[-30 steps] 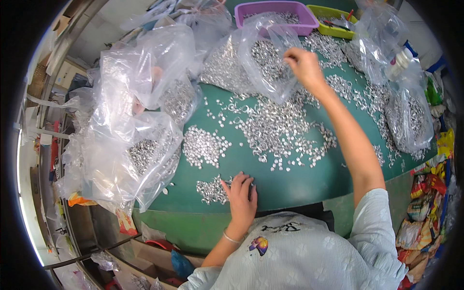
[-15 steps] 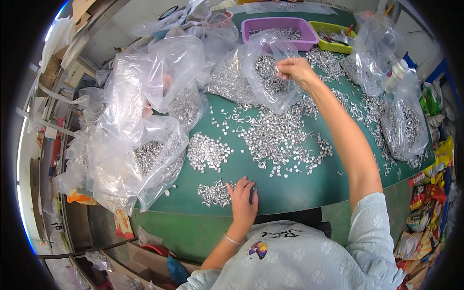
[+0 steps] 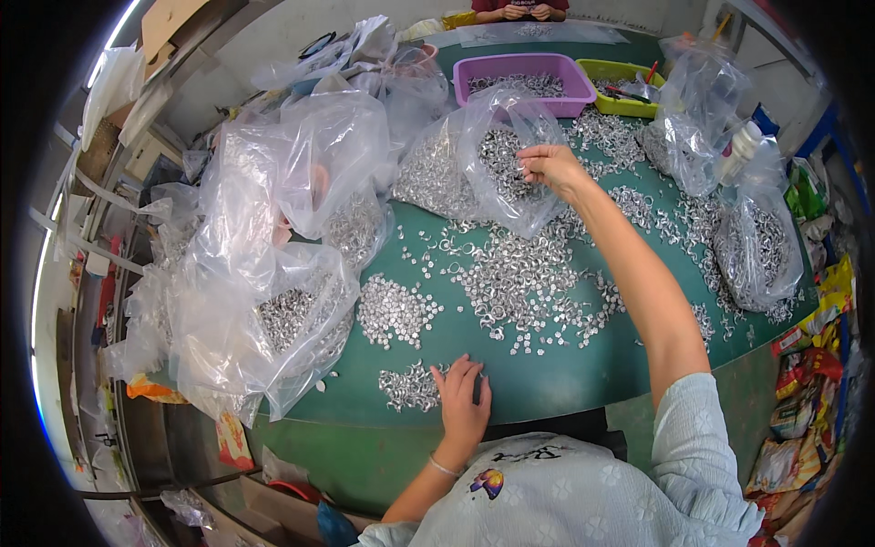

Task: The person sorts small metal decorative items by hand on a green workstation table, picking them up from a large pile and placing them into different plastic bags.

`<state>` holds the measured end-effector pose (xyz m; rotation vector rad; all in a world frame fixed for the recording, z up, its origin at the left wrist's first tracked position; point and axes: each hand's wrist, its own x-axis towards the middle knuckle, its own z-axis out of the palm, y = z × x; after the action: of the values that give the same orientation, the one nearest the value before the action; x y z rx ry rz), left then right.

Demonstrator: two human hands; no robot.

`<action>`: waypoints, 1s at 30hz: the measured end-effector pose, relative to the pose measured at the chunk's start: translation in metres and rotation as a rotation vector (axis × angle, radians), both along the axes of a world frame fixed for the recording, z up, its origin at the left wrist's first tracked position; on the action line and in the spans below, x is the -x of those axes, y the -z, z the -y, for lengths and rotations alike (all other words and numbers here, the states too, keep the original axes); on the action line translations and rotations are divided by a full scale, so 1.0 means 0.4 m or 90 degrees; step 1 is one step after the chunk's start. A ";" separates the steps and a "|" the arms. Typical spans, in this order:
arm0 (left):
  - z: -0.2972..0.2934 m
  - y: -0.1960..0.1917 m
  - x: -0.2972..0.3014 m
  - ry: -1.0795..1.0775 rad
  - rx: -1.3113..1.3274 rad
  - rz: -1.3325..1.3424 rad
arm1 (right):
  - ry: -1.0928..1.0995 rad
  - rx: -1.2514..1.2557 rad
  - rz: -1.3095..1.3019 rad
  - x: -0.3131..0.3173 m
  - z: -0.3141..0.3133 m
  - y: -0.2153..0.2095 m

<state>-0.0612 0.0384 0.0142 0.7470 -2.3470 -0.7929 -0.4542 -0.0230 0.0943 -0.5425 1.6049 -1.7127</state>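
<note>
Palm down at the near edge of the green table, my left hand (image 3: 463,403) has its fingers apart, the fingertips touching the right side of a small pile of silver metal rings (image 3: 407,389). My right arm reaches far across the table. There my right hand (image 3: 552,170) pinches thumb and fingers together over the mouth of an open clear bag (image 3: 536,217) full of silver rings; a tiny bright bit shows at the fingertips, too small to name. Between my hands lies a wide spread of loose silver rings (image 3: 521,278). Left of it sits a heap of small silver pieces (image 3: 396,310).
Big clear plastic bags (image 3: 232,237) of metal parts crowd the left side. A purple basin (image 3: 572,102) and a yellow-green basin (image 3: 629,107) stand at the back. More filled bags (image 3: 758,251) lie at right. A co-worker's hands (image 3: 529,12) show across the table.
The view has tilted up, so everything sits lower and a co-worker's hands have come into sight. My right hand has dipped slightly toward the bag; my left hand stays by the small pile.
</note>
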 end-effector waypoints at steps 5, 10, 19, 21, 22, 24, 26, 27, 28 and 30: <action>0.002 -0.008 -0.010 -0.016 0.008 0.006 | -0.016 0.078 -0.039 -0.067 -0.138 -0.087; 0.000 -0.014 0.010 -0.010 0.001 -0.003 | 0.094 0.223 0.059 -0.081 -0.493 -0.117; 0.003 -0.014 0.016 -0.009 0.051 0.010 | 0.448 -0.482 -0.583 0.148 -1.062 -0.112; 0.002 -0.020 0.024 0.013 0.038 0.000 | 0.472 -0.518 -0.894 0.165 -1.113 -0.066; 0.002 -0.024 0.025 0.007 0.035 0.004 | 0.465 -0.434 -0.799 0.145 -1.048 -0.049; -0.002 -0.033 0.011 0.008 0.025 0.020 | 0.392 -0.330 -0.684 -0.003 -0.904 -0.038; -0.004 -0.035 0.009 0.010 0.031 0.045 | 0.193 -0.304 -0.643 -0.181 -0.734 -0.050; -0.003 -0.033 0.002 0.005 0.035 0.051 | 0.060 -0.313 -0.620 -0.252 -0.672 -0.057; -0.003 -0.032 -0.001 0.000 0.042 0.054 | -0.011 -0.250 -0.635 -0.299 -0.627 -0.036; 0.002 -0.036 -0.007 0.003 0.048 0.078 | -0.119 -0.211 -0.638 -0.365 -0.553 -0.002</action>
<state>-0.0585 0.0378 0.0284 0.7786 -2.4729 -0.6735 -0.3081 0.1982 0.0952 -1.4658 2.3364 -1.0029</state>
